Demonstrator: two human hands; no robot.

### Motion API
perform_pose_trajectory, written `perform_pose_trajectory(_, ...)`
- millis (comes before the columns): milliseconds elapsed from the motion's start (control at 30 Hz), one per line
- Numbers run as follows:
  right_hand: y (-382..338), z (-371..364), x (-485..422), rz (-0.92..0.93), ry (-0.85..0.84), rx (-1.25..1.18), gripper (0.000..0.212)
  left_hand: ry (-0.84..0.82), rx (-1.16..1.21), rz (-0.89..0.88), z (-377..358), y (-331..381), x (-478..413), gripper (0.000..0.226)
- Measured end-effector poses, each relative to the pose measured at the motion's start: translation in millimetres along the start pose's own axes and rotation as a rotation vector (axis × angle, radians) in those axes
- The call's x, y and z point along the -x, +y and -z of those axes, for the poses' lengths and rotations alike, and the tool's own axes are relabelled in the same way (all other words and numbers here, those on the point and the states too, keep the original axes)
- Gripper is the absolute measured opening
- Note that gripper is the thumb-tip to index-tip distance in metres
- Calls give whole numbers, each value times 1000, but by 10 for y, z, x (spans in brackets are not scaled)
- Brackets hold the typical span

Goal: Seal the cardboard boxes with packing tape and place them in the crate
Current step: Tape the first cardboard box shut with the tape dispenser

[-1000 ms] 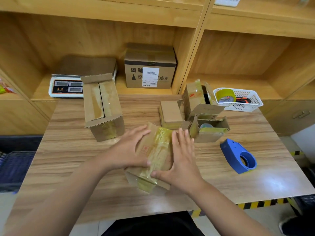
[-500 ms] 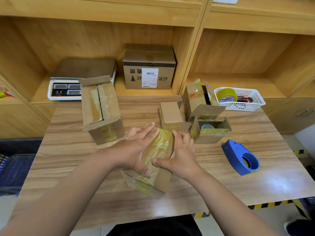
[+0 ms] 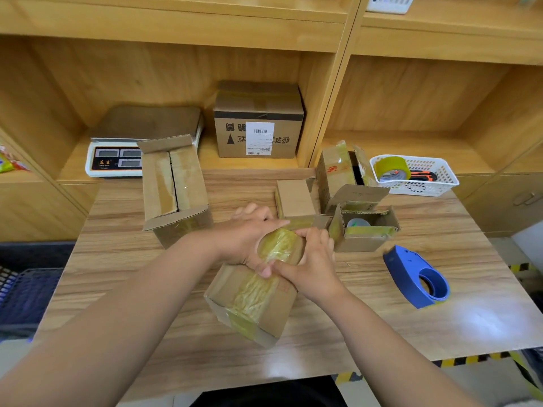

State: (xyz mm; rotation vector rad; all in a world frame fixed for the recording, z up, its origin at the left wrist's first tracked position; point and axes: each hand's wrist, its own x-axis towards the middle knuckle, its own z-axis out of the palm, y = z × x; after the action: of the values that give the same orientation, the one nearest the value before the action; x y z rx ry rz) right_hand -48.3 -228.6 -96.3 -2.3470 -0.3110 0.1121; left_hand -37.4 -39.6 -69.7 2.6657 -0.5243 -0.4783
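cardboard box (image 3: 258,301), wrinkled yellowish tape lengthwise, gripped at its far end by left hand (image 3: 249,239) and right hand (image 3: 311,259).

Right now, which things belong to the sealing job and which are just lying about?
Job: taped cardboard box, held by left hand and right hand; blue tape dispenser; long open box; blue crate.
Lying about: digital scale; labelled carton; white basket.

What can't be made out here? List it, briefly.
1. Head view: far end of the taped box, covered by the left hand and right hand gripping it.
2. Head view: the blue crate, cut off by the left edge and the table.
3. Head view: readout of the scale, too small.
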Motion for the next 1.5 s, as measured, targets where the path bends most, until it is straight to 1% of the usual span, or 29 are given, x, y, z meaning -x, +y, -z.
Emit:
perform_pose_trajectory(67,17,-13,-30,-14,17,-42,56,53,72,12,-8,-1,-39,97)
perform_pose_trajectory(133,29,-18,-72,-36,57,-114,41,131,149,26,-22,-8,-91,71)
perform_pose_trajectory(167,31,-17,-92,-43,70,-144,34,156,176,42,-26,-7,-121,61)
perform_pose_trajectory(267,29,-8,-149,-63,90,-202,20,220,285,107,-40,6,-199,43)
perform_pose_trajectory(367,5,-1,-165,-76,103,-238,19,309,401,113,-56,29,-236,27)
perform_pose_trajectory(467,-26,14,-156,-72,121,-233,21,336,504,134,-63,50,-247,17)
perform_pose_trajectory(500,-33,22,-152,-63,122,-208,20,334,518,136,-69,50,-252,15)
perform_pose_trajectory(567,-41,27,-139,-33,101,-76,18,332,544,157,-83,41,-261,13)
perform_pose_trajectory(600,-50,18,-121,-12,83,6,23,336,558,166,-87,35,-259,12)
perform_pose_trajectory(667,-73,-7,-79,14,54,104,47,349,572,156,-93,27,-259,10)
perform_pose_trajectory(700,-88,-9,-77,11,47,119,55,352,565,149,-95,23,-270,11)
perform_pose_trajectory(733,-100,-2,-89,7,40,122,58,356,552,144,-96,21,-280,12)
perform_pose_trajectory(833,-124,31,-177,18,16,112,50,371,547,142,-109,15,-282,19)
perform_pose_trajectory(900,-130,39,-226,20,28,71,44,372,672,165,-112,11,-253,20)
perform_pose_trajectory(967,-142,29,-251,-10,49,2,40,375,788,187,-108,14,-220,17)
perform_pose_trajectory(1067,-129,-4,-285,-65,95,-102,43,332,883,239,-111,23,-177,7)
perform_pose_trajectory(1133,-113,-23,-286,-85,146,-154,44,245,856,231,-96,-7,-118,24)
perform_pose_trajectory(1233,-105,-61,-275,-143,217,-233,43,28,700,136,-28,-116,-6,65)
perform_pose_trajectory(1267,-105,-74,-271,-165,238,-256,43,-40,647,113,-1,-149,21,76)
perform_pose_trajectory(1300,-105,-87,-266,-189,257,-282,43,-88,607,100,22,-169,36,83)
perform_pose_trajectory(1367,-91,-104,-260,-240,294,-346,41,-103,570,90,33,-173,38,80)
perform_pose_trajectory(1433,-65,-114,-257,-287,318,-407,37,-60,577,78,11,-165,28,68)
perform_pose_trajectory(1500,-47,-121,-254,-288,314,-429,32,5,615,67,-31,-151,23,58)
